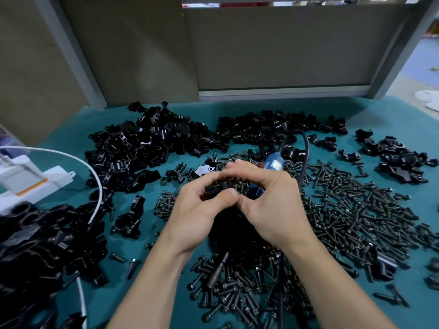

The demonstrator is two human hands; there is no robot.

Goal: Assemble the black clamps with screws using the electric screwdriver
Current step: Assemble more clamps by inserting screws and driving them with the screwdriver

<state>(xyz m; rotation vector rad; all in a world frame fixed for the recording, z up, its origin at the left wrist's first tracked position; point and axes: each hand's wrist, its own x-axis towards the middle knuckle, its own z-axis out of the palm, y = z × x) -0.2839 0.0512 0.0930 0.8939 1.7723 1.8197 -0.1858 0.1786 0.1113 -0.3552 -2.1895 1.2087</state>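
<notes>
With a black clamp (215,189) pinched between the left hand (202,207) and right hand (268,198), a fumbled screw could be lost among the loose screws (344,210) just beside the hands

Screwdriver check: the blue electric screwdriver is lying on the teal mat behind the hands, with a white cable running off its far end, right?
Not quite. The head view shows the blue electric screwdriver on the teal mat behind the hands, but its cable is black. The white cable lies at the left.

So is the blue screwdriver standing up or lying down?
Lying down. The electric screwdriver rests on the screws behind the hands, its cable trailing away.
</notes>
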